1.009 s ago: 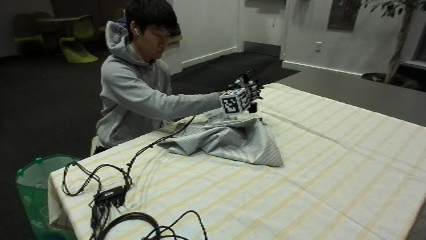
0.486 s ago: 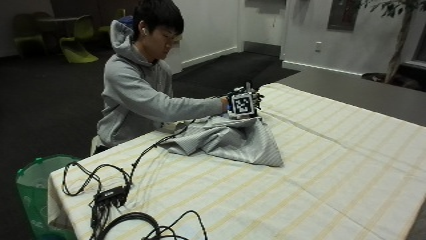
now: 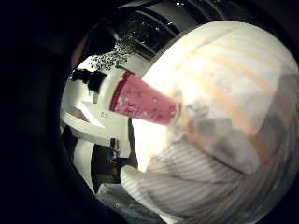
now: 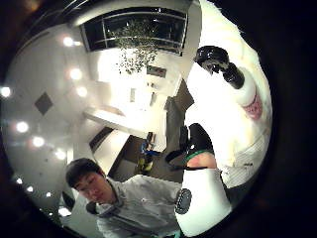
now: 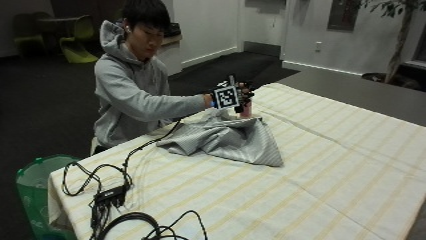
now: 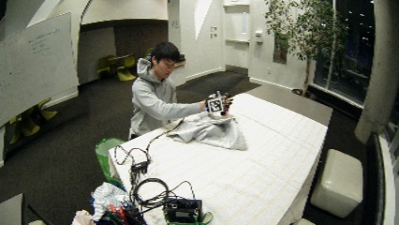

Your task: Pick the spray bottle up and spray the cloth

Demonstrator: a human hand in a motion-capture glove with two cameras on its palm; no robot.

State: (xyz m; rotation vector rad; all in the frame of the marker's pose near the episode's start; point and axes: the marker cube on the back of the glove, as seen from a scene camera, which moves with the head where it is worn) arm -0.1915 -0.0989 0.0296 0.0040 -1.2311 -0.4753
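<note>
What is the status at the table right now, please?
Right hand grips the bottle, lifted off the table. Cloth lies crumpled just below it. Nothing in the way.

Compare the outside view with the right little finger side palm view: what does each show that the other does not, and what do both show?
Only the outside view shows the person, the gloved right hand raised over the cloth, a green bin by the table and black cables on the tablecloth. Only the palm view shows the spray bottle close up: a pink body and a dark spray head; the outside view shows just a trace of pink below the hand. Both show the grey striped cloth lying crumpled on the yellow-striped tablecloth.
</note>
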